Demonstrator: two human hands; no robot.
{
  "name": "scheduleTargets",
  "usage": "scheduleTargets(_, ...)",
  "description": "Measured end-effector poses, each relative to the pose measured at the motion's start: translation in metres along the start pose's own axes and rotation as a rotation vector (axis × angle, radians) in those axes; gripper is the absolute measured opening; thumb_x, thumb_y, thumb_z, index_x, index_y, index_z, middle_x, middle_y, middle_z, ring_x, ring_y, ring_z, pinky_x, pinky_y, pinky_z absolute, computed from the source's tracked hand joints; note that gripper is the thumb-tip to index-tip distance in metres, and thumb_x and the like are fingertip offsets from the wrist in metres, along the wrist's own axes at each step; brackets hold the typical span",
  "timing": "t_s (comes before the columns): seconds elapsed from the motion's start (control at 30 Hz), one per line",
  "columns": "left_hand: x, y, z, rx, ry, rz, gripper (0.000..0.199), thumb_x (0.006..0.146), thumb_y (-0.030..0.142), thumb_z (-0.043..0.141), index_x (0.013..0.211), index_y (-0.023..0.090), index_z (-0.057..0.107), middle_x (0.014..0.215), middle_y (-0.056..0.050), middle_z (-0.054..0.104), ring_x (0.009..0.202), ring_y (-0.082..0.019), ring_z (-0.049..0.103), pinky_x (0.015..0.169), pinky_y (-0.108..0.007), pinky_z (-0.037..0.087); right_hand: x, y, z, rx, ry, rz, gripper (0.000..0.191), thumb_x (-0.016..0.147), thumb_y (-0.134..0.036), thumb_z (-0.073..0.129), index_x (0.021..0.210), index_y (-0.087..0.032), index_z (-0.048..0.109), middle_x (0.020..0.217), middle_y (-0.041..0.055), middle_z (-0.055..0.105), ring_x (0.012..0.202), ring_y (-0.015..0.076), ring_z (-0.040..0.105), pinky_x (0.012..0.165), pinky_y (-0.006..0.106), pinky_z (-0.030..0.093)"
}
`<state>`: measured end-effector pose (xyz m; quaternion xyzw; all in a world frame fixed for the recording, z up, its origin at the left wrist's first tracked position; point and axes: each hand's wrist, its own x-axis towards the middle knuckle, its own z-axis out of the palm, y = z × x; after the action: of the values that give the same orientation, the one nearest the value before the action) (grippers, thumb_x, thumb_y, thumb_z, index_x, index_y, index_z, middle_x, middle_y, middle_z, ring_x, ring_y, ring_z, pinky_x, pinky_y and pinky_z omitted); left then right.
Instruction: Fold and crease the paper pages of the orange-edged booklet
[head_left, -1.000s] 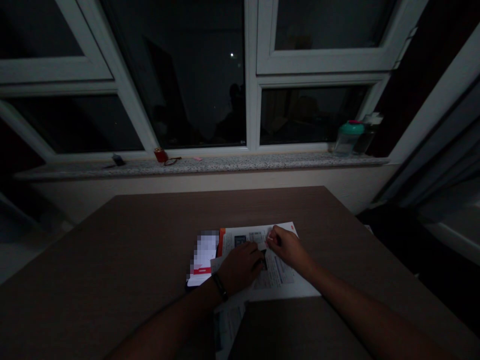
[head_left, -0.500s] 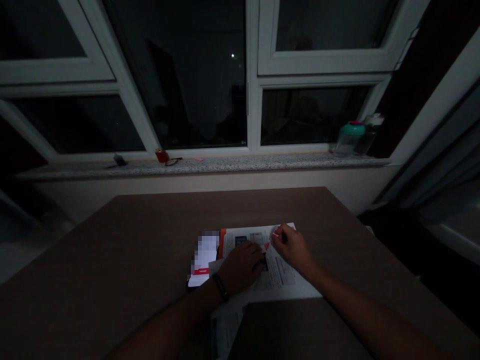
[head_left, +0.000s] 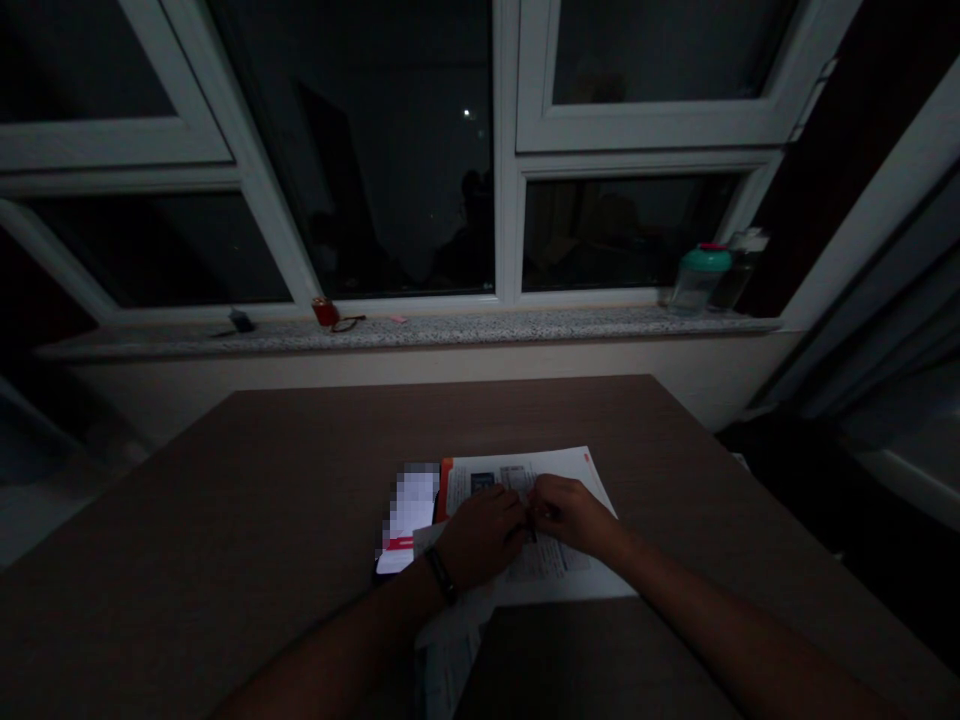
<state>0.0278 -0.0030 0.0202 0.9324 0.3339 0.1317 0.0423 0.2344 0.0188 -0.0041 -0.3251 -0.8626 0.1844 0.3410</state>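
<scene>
Hands (head_left: 484, 535) partly hide page (head_left: 574, 463); lit phone (head_left: 411, 500) beside; bottle (head_left: 696, 288) on sill (head_left: 525, 325).

Short of the far edge of the table (head_left: 315, 440), the left hand (head_left: 484, 535) rests on a printed page (head_left: 559, 562), right hand (head_left: 574, 512) close by, lit phone (head_left: 409, 520) along the page's left edge.

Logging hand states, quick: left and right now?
Left hand: palm down over the printed page; grip can't be told.
Right hand: curled, close by the left; too dark to tell whether it holds anything.
</scene>
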Motion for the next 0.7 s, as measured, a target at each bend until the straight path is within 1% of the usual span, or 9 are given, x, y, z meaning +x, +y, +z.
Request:
scheduleTargets(0.1, 0.000, 0.000, -0.001, 0.004, 0.001, 0.011, 0.002, 0.091, 0.018, 0.057, 0.090, 0.018, 0.059, 0.096, -0.005, 0.061, 0.094, -0.021, 0.054, 0.081, -0.033, 0.044, 0.003, 0.007, 0.001, -0.066, 0.066, 0.022, 0.019, 0.078, -0.004, 0.053, 0.070, -0.020, 0.047, 0.072, -0.0006, 0.051, 0.070, 0.0147, 0.051, 0.063, 0.023, 0.037)
scheduleTargets(0.2, 0.000, 0.000, -0.001, -0.005, 0.013, 0.018, 0.002, 0.091, 0.018, 0.057, 0.091, 0.018, 0.058, 0.097, -0.005, 0.061, 0.095, -0.021, 0.054, 0.082, -0.032, 0.044, 0.005, 0.014, 0.000, -0.147, 0.137, 0.096, 0.019, 0.078, -0.005, 0.052, 0.070, -0.021, 0.046, 0.072, -0.0001, 0.052, 0.069, 0.0154, 0.051, 0.063, 0.024, 0.036)
scheduleTargets(0.33, -0.002, -0.001, 0.001, -0.028, 0.026, -0.001, 0.005, 0.090, 0.017, 0.056, 0.093, 0.018, 0.059, 0.098, -0.005, 0.062, 0.096, -0.021, 0.055, 0.082, -0.033, 0.045, 0.005, 0.015, 0.000, -0.193, 0.204, 0.178, 0.017, 0.080, -0.009, 0.051, 0.070, -0.021, 0.044, 0.070, -0.0006, 0.051, 0.065, 0.0149, 0.050, 0.060, 0.024, 0.034)
scheduleTargets(0.4, -0.003, -0.002, 0.003, -0.045, 0.033, 0.003, 0.008, 0.090, 0.017, 0.055, 0.097, 0.018, 0.060, 0.102, -0.006, 0.063, 0.099, -0.022, 0.056, 0.087, -0.035, 0.046, 0.004, 0.014, 0.000, -0.190, 0.244, 0.219, 0.016, 0.081, -0.011, 0.052, 0.071, -0.021, 0.044, 0.068, -0.0014, 0.051, 0.063, 0.0145, 0.049, 0.058, 0.024, 0.034)
scheduleTargets(0.5, -0.004, -0.003, 0.006, -0.079, 0.052, 0.026, 0.017, 0.090, 0.017, 0.055, 0.106, 0.018, 0.060, 0.111, -0.007, 0.064, 0.107, -0.023, 0.057, 0.096, -0.038, 0.044, 0.002, 0.013, 0.001, -0.154, 0.294, 0.262, 0.014, 0.082, -0.015, 0.055, 0.073, -0.021, 0.047, 0.065, -0.0025, 0.051, 0.060, 0.0136, 0.049, 0.056, 0.023, 0.034)
scheduleTargets(0.6, -0.004, -0.003, 0.009, -0.099, 0.069, 0.019, 0.025, 0.091, 0.017, 0.055, 0.116, 0.019, 0.058, 0.120, -0.008, 0.062, 0.113, -0.023, 0.056, 0.101, -0.040, 0.042, 0.001, 0.010, 0.001, -0.121, 0.258, 0.218, 0.013, 0.082, -0.015, 0.056, 0.074, -0.021, 0.048, 0.066, -0.0029, 0.051, 0.059, 0.0129, 0.049, 0.056, 0.022, 0.035)
scheduleTargets(0.7, -0.004, -0.002, 0.008, -0.125, 0.070, 0.001, 0.029, 0.089, 0.015, 0.056, 0.118, 0.019, 0.057, 0.124, -0.008, 0.061, 0.115, -0.023, 0.055, 0.103, -0.040, 0.041, -0.001, 0.007, 0.000, -0.084, 0.120, 0.052, 0.013, 0.080, -0.011, 0.055, 0.074, -0.021, 0.048, 0.070, -0.0013, 0.053, 0.064, 0.0137, 0.051, 0.059, 0.023, 0.037)
